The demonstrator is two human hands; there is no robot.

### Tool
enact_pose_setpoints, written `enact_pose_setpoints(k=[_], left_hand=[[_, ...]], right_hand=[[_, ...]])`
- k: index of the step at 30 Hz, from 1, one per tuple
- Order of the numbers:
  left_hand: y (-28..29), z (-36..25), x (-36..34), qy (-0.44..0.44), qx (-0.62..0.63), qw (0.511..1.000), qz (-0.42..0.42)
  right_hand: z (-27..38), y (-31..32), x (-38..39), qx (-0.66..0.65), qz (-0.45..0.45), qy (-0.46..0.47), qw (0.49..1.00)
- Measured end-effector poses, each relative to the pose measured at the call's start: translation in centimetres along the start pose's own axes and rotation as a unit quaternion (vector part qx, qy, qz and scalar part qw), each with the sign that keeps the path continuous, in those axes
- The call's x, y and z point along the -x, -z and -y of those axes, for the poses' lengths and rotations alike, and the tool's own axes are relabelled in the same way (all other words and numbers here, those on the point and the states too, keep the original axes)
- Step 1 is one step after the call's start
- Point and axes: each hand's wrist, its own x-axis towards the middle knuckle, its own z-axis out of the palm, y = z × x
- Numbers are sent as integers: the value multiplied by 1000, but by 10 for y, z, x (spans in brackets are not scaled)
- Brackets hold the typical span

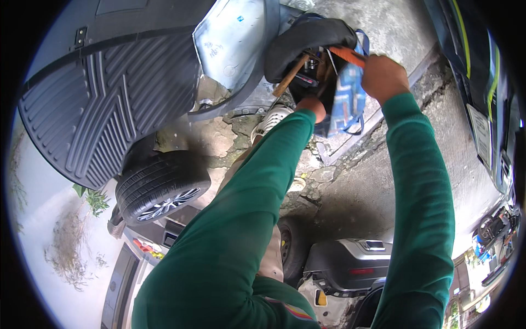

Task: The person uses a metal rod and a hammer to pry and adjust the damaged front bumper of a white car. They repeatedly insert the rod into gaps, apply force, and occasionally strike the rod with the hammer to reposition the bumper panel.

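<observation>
A blue patterned bag with a dark inside stands ahead of me, its mouth toward me. My right hand is closed at the bag's right edge round an orange tool with dark parts, whose exact kind I cannot make out. My left hand reaches into the near side of the opening, its fingers hidden. A hammer with a wooden handle leans out over the bag's left edge. Small dark and metal items lie jumbled inside. A dark padded, curved piece lies across the far side of the mouth.
To the left are a big ribbed dark panel, a pale sheet-like panel and a tyre on an alloy wheel. Cracked concrete runs to the right, beside a dark vehicle with a plate. Bumper parts lie behind.
</observation>
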Motion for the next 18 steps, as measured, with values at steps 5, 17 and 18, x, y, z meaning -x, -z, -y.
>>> enact_pose_setpoints(k=[5,17,18], left_hand=[[11,-28,-12,-43,-1,997,-64],[5,-50,-98,-115,-152,981,-46],[1,-45,-90,-119,-149,981,-41]], right_hand=[[-8,-63,-4,1,7,-36,999],[13,-77,76,-380,144,-71,911],[2,-80,94,-505,217,-92,831]])
